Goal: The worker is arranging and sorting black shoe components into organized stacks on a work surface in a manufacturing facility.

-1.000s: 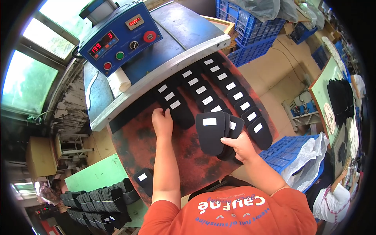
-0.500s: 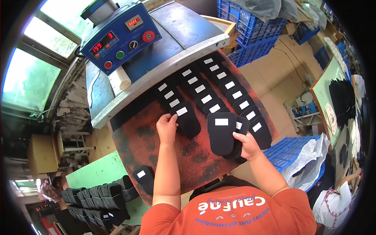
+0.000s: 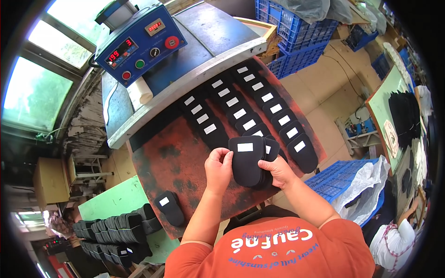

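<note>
My right hand (image 3: 279, 172) is wrapped round a small stack of black rounded pads, thumb on top, above the near part of a red, dark-stained board. The top pad (image 3: 248, 167) carries a white label. At this pad's left edge, my left hand (image 3: 219, 169) pinches with thumb and fingers. Beyond my hands, more black pads lie overlapping in three rows, each with a white label; the left row ends with a pad (image 3: 216, 137), and the right row with another pad (image 3: 303, 156). Apart from them, a labelled pad (image 3: 172, 211) rests at the board's near left.
A heat-press machine with a blue control box (image 3: 141, 44) stands at the far left. Blue crates (image 3: 296, 34) are stacked at the back; another blue crate (image 3: 336, 178) with plastic sheeting is at right. Black pads fill part of a green table (image 3: 116, 199). A person (image 3: 394, 248) is at far right.
My left hand has left the pad at the end of the left row and come right to the stack's edge. My right hand has brought the stack slightly left.
</note>
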Tool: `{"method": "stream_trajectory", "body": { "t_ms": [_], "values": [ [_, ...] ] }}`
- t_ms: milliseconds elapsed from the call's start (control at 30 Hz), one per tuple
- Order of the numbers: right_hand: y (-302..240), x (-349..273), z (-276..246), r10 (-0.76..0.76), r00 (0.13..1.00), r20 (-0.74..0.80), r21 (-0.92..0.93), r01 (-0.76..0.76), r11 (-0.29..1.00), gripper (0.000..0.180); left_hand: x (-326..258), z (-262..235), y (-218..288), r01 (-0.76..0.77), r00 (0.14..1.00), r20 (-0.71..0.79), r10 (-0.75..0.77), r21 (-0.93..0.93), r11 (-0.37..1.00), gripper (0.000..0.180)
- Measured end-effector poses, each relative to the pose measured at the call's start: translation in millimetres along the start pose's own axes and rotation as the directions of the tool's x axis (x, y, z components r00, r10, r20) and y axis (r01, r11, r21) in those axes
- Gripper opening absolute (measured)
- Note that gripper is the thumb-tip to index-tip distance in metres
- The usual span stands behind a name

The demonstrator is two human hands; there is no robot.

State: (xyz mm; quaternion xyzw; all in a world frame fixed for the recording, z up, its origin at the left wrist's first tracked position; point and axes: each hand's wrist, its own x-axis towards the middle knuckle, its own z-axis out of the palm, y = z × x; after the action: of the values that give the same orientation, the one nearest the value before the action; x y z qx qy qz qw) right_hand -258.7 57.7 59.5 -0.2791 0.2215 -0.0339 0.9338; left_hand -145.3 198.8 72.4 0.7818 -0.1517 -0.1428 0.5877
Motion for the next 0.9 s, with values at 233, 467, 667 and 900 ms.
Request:
{"method": "stream_trajectory", "body": {
  "t_ms": [233,467,667,900],
  "values": [
    [-1,-10,-5,0.022,0.994,-0.105,0.021,-0.020,1.000,0.041,-3,-2,-6,0.135,0.991,0.024,-0.133,-0.155,0.979,0.007],
    [-19,-27,-22,0.011,0.995,-0.098,0.083,-0.003,0.997,0.038,35,-27,-48,0.257,0.959,-0.092,-0.267,-0.107,0.960,0.005],
    [-12,-30,-20,0.009,0.991,-0.134,-0.081,-0.020,0.997,0.040,7,-10,-30,0.069,0.993,-0.098,-0.065,0.034,0.997,0.016],
    [-10,-30,-26,-0.014,0.985,-0.171,-0.069,0.002,0.998,0.035,-12,-10,-29,0.273,0.958,0.030,-0.284,-0.385,0.881,0.007]
  ]
}}
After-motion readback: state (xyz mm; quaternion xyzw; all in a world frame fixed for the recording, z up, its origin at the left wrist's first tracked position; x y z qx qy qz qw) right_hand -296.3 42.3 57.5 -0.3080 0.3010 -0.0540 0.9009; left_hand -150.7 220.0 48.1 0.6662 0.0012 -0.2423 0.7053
